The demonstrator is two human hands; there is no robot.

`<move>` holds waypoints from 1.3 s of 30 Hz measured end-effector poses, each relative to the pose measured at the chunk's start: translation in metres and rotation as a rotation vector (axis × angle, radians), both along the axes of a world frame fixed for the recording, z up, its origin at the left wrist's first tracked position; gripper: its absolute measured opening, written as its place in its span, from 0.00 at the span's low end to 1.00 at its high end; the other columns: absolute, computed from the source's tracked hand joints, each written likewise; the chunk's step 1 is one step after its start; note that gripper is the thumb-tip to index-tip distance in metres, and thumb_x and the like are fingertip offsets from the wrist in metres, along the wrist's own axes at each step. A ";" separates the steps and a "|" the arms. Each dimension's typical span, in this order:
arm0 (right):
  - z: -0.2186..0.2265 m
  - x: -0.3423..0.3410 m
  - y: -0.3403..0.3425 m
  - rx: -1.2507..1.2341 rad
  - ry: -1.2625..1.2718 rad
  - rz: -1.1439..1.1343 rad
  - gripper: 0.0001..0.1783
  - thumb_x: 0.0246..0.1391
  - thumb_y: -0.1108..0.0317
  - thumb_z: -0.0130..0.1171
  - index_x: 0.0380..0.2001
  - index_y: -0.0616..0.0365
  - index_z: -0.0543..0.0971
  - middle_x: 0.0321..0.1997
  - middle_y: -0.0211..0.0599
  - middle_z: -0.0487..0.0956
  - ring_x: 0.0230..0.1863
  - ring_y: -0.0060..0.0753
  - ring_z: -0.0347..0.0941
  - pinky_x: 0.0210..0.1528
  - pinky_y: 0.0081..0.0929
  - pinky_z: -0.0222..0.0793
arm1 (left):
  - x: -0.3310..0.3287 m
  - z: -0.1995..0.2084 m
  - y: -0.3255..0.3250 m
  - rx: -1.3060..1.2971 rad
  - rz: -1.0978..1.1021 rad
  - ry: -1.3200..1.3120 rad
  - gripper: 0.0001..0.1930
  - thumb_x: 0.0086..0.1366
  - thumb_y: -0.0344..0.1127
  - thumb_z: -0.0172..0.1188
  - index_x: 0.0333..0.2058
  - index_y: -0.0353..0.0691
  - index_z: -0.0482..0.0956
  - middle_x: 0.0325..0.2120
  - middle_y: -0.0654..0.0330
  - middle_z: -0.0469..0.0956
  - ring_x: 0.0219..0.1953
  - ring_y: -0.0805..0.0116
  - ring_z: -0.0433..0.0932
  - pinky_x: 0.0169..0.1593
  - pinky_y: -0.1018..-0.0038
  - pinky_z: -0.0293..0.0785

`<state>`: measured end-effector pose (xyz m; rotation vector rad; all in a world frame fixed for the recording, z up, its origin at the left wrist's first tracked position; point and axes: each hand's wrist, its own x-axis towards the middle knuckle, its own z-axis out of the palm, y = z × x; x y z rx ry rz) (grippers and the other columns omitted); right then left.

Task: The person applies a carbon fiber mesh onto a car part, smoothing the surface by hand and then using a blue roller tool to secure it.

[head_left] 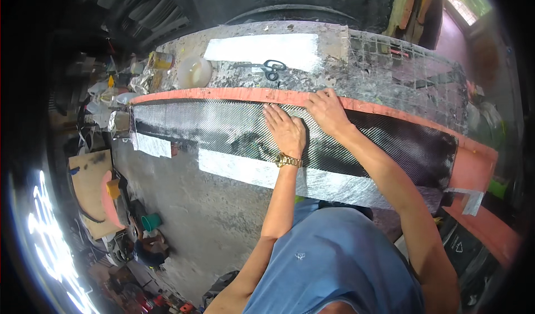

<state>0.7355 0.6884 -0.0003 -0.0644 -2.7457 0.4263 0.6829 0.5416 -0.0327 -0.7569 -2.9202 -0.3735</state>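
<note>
A long black woven carbon fibre cloth (384,141) lies in a salmon-coloured mould (251,94) whose rim runs along its far side. My left hand (286,133), with a gold watch (288,160) at the wrist, rests flat on the cloth, fingers stretched toward the far rim. To its right, my right hand (327,112) has its fingers bent at the far rim, where cloth and mould meet. What those fingertips pinch or press is hidden. Pale fibre strips (239,166) stick out along the cloth's near side.
Behind the mould, the stained worktable (223,85) carries black-handled scissors (273,69), a white sheet (262,49), a translucent tub (195,72) and a yellow can (162,61). A green bucket (150,222) and a board (91,191) are at the lower left.
</note>
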 end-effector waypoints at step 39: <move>0.019 -0.003 -0.022 0.030 -0.159 -0.154 0.08 0.49 0.66 0.67 0.32 0.55 0.79 0.36 0.32 0.79 0.45 0.38 0.74 0.57 0.42 0.61 | -0.055 0.005 -0.209 -0.135 -0.684 -0.228 0.54 0.66 0.72 0.44 0.70 0.25 0.45 0.73 0.39 0.42 0.76 0.46 0.40 0.76 0.55 0.39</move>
